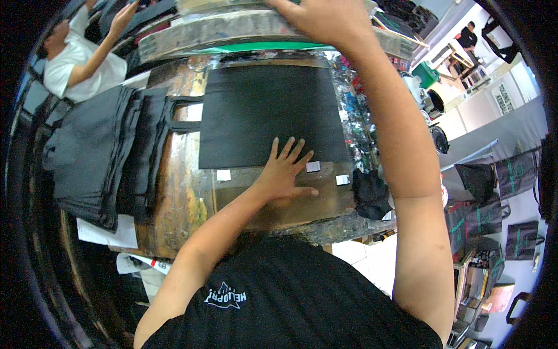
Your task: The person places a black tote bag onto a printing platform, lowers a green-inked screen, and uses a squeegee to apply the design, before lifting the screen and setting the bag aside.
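One black fabric bag lies flat before me on the paint-stained table, its handles pointing left toward a pile of similar black bags. My left hand is spread, palm down and grasping nothing, with the fingertips over the bag's near edge and the thumb pointing off to the right. My right hand reaches past the far edge to the long, stained frame with its green strip; the picture's top cuts it off, so I cannot tell whether it grips or only rests there. Small white squares sit along the near edge, perhaps marks for placing. I take the step in hand to be laying the bag straight and smooth — a settling touch, nothing forceful. The next move, I judge, calls for a square edge, no wrinkles, and my left fingers well clear before the frame is lowered.
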Demonstrator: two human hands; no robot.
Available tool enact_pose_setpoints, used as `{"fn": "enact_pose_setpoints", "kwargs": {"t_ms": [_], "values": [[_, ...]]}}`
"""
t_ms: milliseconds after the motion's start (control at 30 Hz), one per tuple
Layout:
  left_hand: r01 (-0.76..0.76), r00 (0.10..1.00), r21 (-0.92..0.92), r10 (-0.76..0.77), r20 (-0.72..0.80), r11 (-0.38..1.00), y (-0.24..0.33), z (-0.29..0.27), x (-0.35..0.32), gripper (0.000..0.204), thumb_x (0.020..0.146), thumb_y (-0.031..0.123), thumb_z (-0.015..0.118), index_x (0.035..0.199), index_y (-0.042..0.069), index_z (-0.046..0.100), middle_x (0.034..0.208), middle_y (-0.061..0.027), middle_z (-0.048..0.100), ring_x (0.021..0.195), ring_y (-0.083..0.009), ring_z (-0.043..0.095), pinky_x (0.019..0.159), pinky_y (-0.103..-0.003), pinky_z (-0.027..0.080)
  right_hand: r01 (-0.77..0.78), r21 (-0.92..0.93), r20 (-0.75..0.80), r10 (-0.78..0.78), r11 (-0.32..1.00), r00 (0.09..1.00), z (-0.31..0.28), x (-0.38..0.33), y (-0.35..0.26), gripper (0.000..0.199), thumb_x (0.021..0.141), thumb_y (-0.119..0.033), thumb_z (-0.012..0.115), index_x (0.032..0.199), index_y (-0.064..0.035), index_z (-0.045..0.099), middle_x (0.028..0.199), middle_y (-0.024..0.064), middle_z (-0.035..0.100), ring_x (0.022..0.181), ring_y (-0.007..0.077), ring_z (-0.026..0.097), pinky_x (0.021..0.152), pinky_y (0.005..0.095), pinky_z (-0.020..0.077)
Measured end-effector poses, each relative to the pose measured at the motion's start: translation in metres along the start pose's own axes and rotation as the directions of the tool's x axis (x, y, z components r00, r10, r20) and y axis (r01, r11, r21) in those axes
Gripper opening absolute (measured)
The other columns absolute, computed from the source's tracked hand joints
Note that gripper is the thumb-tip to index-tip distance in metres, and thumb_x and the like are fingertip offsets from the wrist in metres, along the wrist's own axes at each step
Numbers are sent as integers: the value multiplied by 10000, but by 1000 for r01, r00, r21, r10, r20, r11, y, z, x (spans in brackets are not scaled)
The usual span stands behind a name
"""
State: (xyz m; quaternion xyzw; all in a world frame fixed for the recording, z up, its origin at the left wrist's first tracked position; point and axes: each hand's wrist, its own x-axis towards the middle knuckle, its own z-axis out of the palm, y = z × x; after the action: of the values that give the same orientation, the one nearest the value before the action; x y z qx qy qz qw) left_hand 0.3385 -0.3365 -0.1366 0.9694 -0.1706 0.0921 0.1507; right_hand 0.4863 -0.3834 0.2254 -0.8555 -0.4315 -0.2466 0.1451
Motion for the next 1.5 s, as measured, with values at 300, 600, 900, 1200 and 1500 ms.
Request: {"fn": "enact_pose_setpoints", "kwargs": {"t_ms": [300,600,900,1200,1500], "values": [[333,936,-268,-352,-22,904,-7,-77,-18,1284,725,1028,413,1644,134,371,1710,-289,198,1585,-511,146,1198,-780,42,-12,-34,-138,7,999,990,14,4,3,661,989,-654,523,1079,-30,724,1042,237,741,1051,398,693,951,519,510],[312,949,98,-305,-83,945,9,-10,-55,1176,795,982,388,1633,156,404,1706,-273,227,1584,-509,125,1158,-812,-19,-6,-47,-87,1,999,996,14,5,4,667,990,-647,523,1076,-17,724,1015,240,736,1013,394,693,920,516,519],[438,898,-91,-430,90,894,10,-74,-44,1116,820,885,573,1619,122,412,1661,-289,335,1534,-454,344,1250,-630,207,44,-38,-128,-48,998,991,17,4,9,650,994,-633,513,998,-13,709,940,206,712,941,342,682,883,515,505],[-51,629,-949,-728,-273,312,-72,-241,-69,923,809,156,927,1553,-15,408,1113,-83,731,1006,-151,686,924,-302,553,136,-116,-131,-151,984,980,52,-96,-6,495,927,-521,698,1127,-71,655,978,151,672,965,342,634,876,494,422],[472,592,-570,-721,-360,673,-55,-87,-153,1097,588,341,1030,1483,-50,530,1121,-133,756,1061,-234,710,960,-388,502,64,14,337,-65,998,939,139,-180,6,613,722,-138,832,1260,-121,539,1072,107,604,1095,329,582,898,484,405]]}}
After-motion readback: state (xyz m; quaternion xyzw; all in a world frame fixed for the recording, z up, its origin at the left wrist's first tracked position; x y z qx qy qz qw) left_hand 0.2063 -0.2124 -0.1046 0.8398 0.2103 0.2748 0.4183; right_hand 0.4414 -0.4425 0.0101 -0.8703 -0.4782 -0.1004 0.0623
